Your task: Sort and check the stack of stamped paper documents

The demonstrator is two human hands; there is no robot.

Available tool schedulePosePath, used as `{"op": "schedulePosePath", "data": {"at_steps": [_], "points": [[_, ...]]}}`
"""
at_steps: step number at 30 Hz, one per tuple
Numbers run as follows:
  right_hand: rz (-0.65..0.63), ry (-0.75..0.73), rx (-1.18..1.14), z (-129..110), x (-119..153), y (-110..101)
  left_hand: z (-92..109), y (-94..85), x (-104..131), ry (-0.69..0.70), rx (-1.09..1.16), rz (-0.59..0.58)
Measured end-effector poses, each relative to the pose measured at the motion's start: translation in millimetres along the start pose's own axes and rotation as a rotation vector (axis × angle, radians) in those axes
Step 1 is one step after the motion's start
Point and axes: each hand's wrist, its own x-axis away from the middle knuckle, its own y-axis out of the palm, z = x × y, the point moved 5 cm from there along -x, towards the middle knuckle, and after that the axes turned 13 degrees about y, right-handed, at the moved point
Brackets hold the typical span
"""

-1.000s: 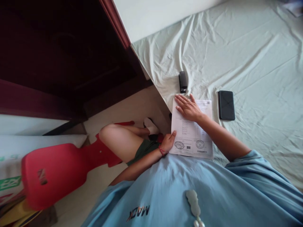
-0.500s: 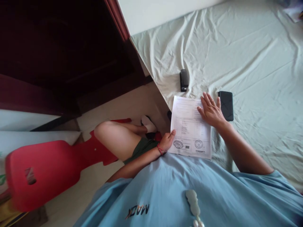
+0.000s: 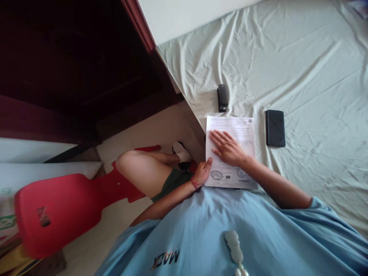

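Observation:
A printed paper document [image 3: 241,132] with oval and round stamps lies at the near edge of the cloth-covered surface, close against my shirt. My left hand [image 3: 202,173], with a red string on its wrist, pinches the sheet's left edge, thumb on top. Flat across the middle of the page rests my right hand [image 3: 228,149], its fingers stretched toward the upper left, covering part of the print. Just beyond the top edge of the sheet is a black stapler [image 3: 222,98]. To the right of the paper a dark phone-like device [image 3: 275,128] lies flat.
A wrinkled pale green cloth [image 3: 310,84] covers the surface. At left stands a red plastic chair [image 3: 60,214] on the tiled floor. My bent leg [image 3: 143,172] is beside the surface's edge. Dark wooden furniture [image 3: 57,57] fills the upper left.
My right hand has slid left from the sheet's upper right edge to its middle. My left hand keeps its hold on the left edge.

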Motion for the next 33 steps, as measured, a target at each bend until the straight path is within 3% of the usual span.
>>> {"op": "schedulePosePath", "data": {"at_steps": [3, 6, 10, 14, 18, 20, 23, 26, 29, 33], "points": [[0.069, 0.204, 0.068, 46.5, -4.8, -16.4, 4.7, 2.6, 1.7, 0.005, 0.061, 0.016], [0.114, 0.298, 0.119, 70.6, -5.3, -27.6, 5.0, 5.1, 2.9, -0.024, 0.179, 0.014], [0.132, 0.31, 0.144, 74.0, -4.3, -29.7, 2.8, -0.4, 12.3, -0.049, 0.259, -0.124], [0.135, 0.305, 0.137, 72.5, -4.5, -28.0, 0.9, -20.4, 36.6, -0.126, 0.102, -0.394], [0.142, 0.303, 0.131, 73.0, -5.2, -27.3, 8.3, -43.8, 49.9, -0.084, 0.028, -0.507], [0.147, 0.307, 0.131, 72.9, -5.3, -27.2, 11.9, -53.7, 45.0, -0.029, -0.059, -0.449], [0.141, 0.315, 0.135, 72.8, -5.6, -26.9, 18.3, -63.7, 27.1, 0.0, -0.033, -0.201], [0.134, 0.313, 0.135, 73.3, -6.0, -26.5, 28.8, -62.3, 6.3, -0.029, 0.072, 0.007], [0.143, 0.299, 0.128, 73.5, -6.3, -26.5, 46.4, -51.1, -13.1, 0.018, 0.073, 0.031], [0.154, 0.293, 0.125, 71.3, -6.4, -26.4, 59.1, -42.7, -26.8, 0.097, -0.123, 0.008]]}}
